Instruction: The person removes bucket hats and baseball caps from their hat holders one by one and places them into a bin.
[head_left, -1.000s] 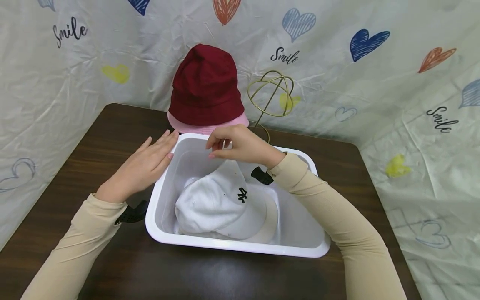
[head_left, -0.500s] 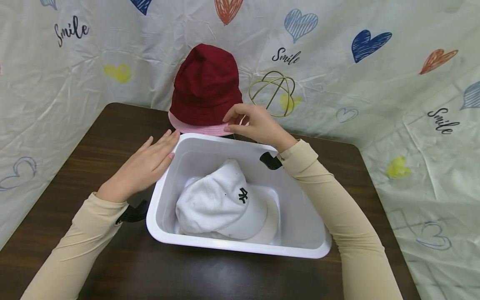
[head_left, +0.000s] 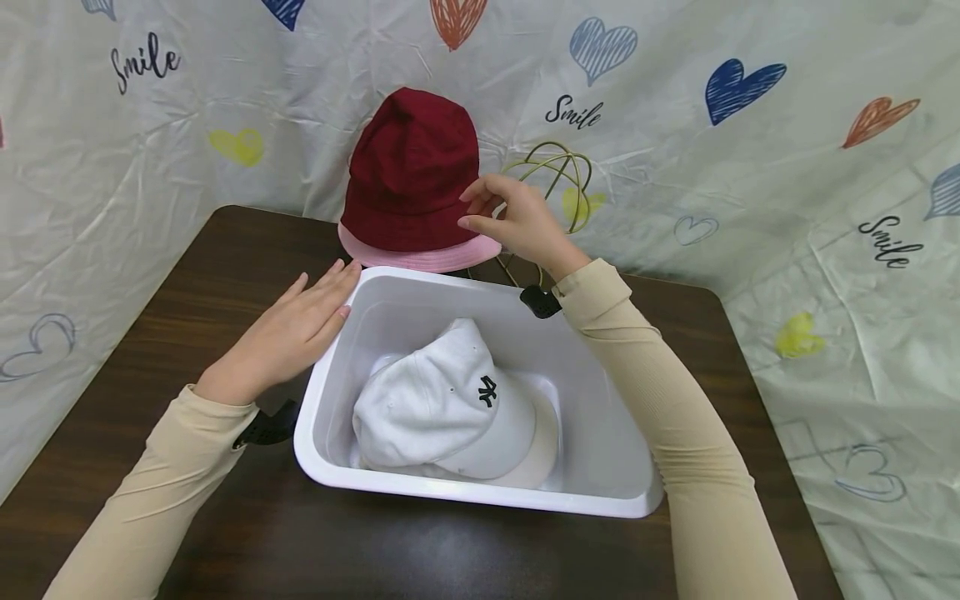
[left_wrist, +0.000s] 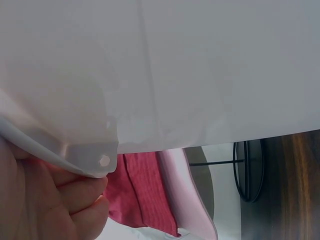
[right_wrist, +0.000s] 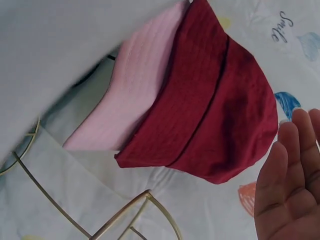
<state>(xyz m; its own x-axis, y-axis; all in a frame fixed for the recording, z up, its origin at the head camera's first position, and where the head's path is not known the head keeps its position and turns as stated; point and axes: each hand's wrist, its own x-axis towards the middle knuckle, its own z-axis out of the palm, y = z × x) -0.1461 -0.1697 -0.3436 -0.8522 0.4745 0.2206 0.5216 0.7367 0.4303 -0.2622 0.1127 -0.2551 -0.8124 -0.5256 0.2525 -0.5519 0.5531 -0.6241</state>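
My left hand [head_left: 285, 337] rests on the left rim of a white plastic tub [head_left: 480, 497], its fingers straight along the edge. Inside the tub lies a white baseball cap [head_left: 423, 408] with a black emblem, over another cap's cream brim [head_left: 546, 442]. Behind the tub, a dark red bucket hat [head_left: 412, 167] sits over a pink brim [head_left: 420, 257]. Holding nothing, my right hand [head_left: 521, 221] is raised beside the hat's right side, fingers loosely bent. In the right wrist view its fingers [right_wrist: 295, 165] appear beside the red crown.
A gold wire stand [head_left: 587, 179] rises behind my right hand, partly hidden by it. Part of a black wire base [left_wrist: 248, 175] shows near the pink brim in the left wrist view. The dark wooden table [head_left: 262, 250] backs onto a heart-printed cloth [head_left: 652, 167].
My right hand has lifted from over the tub, moving back and to the right until beside the red bucket hat. My left hand has stayed on the rim.
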